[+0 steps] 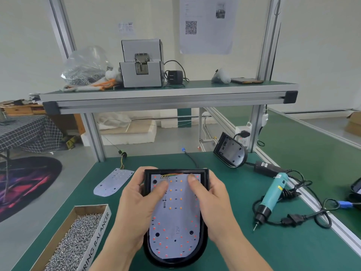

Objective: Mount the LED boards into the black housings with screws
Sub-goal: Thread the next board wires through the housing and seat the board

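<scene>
Left hand (134,208) and right hand (213,202) gripping housing (172,261) sides, thumbs pressing board (175,222) inside, screwdriver (271,198) at 3 o'clock, screw box (98,235) at 8, spare board (113,182) at 10.

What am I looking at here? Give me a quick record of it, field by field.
Hands: left hand and right hand grip the black housing, thumbs on the LED board inside
Screws fitted: none seen
Screw supply: box of screws, near left
Tool: electric screwdriver lying untouched at right
Spares: second LED board flat at left; second housing propped at back right
</scene>
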Demonstrator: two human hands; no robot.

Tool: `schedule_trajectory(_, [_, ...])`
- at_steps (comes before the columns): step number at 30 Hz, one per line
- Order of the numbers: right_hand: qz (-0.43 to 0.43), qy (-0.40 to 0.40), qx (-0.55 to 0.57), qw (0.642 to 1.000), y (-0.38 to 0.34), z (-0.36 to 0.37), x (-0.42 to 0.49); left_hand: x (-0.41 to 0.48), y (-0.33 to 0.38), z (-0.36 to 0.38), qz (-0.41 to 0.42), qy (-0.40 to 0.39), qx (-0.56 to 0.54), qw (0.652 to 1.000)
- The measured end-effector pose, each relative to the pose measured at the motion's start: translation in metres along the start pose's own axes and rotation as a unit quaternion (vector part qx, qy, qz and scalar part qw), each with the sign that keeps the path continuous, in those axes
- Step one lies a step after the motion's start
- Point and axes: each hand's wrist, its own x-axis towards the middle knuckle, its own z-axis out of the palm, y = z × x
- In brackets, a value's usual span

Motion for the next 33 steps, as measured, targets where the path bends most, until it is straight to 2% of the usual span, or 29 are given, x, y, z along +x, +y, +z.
schedule_trajectory(2, [-0.025, -0.019, -0.075, 0.997, 0.001, -0.005, 0.004, 0.001, -0.003, -0.002, 0.006, 0.006, 0.007, 1.000])
schedule_trajectory(4, [-0.012, -0.103, -0.122, 0.987, 0.001, -0.020, 0.012, 0.004, -0.005, -0.007, 0.006, 0.015, 0.003, 1.000])
schedule_trajectory(5, [0.011, -0.143, -0.103, 0.984, 0.000, -0.029, 0.018, 0.006, -0.005, -0.011, 0.004, 0.015, 0.000, 1.000])
schedule_trajectory(8, [0.098, -0.188, 0.041, 0.976, -0.004, -0.052, 0.036, 0.012, -0.007, -0.022, 0.002, -0.020, 0.007, 1.000])
schedule_trajectory(9, [0.112, -0.205, 0.019, 0.972, -0.003, -0.052, 0.038, 0.013, -0.008, -0.023, 0.006, -0.041, 0.017, 0.999])
schedule_trajectory(10, [0.115, -0.234, -0.047, 0.964, 0.000, -0.049, 0.037, 0.014, -0.010, -0.024, 0.011, -0.067, 0.021, 0.997])
schedule_trajectory(12, [0.083, -0.294, -0.173, 0.936, 0.009, -0.040, 0.034, 0.016, -0.015, -0.026, 0.015, -0.122, 0.014, 0.992])
schedule_trajectory(13, [0.068, -0.298, -0.198, 0.931, 0.014, -0.037, 0.034, 0.017, -0.017, -0.028, 0.014, -0.151, 0.005, 0.988])
schedule_trajectory(15, [0.081, -0.240, -0.177, 0.951, 0.012, -0.040, 0.036, 0.018, -0.020, -0.040, -0.006, -0.187, -0.034, 0.982])
schedule_trajectory(17, [0.076, -0.201, -0.157, 0.964, 0.003, -0.049, 0.039, 0.020, -0.023, -0.057, -0.047, -0.185, -0.076, 0.979])
schedule_trajectory(18, [0.069, -0.207, -0.189, 0.957, -0.001, -0.055, 0.040, 0.020, -0.024, -0.064, -0.067, -0.173, -0.086, 0.979])
schedule_trajectory(21, [0.041, -0.289, -0.330, 0.898, -0.017, -0.057, 0.035, 0.020, -0.035, -0.078, -0.129, -0.113, -0.141, 0.975])
schedule_trajectory(23, [-0.002, -0.305, -0.391, 0.869, -0.023, -0.053, 0.032, 0.019, -0.036, -0.077, -0.164, -0.067, -0.161, 0.971])
schedule_trajectory(25, [-0.057, -0.304, -0.435, 0.845, -0.026, -0.044, 0.029, 0.021, -0.033, -0.076, -0.169, -0.024, -0.060, 0.983])
schedule_trajectory(28, [-0.070, -0.296, -0.441, 0.844, -0.028, -0.030, 0.025, 0.018, 0.000, -0.068, -0.093, 0.036, 0.120, 0.988])
schedule_trajectory(29, [-0.074, -0.289, -0.446, 0.844, -0.027, -0.025, 0.024, 0.015, 0.013, -0.061, -0.056, 0.016, 0.172, 0.983])
schedule_trajectory(30, [-0.082, -0.279, -0.454, 0.842, -0.027, -0.020, 0.024, 0.010, 0.027, -0.051, -0.019, -0.045, 0.242, 0.969])
schedule_trajectory(31, [-0.090, -0.268, -0.460, 0.841, -0.026, -0.015, 0.024, 0.005, 0.037, -0.039, 0.007, -0.122, 0.328, 0.937])
schedule_trajectory(33, [-0.087, -0.244, -0.432, 0.864, -0.024, -0.003, 0.023, -0.004, 0.042, -0.015, 0.054, -0.223, 0.468, 0.854])
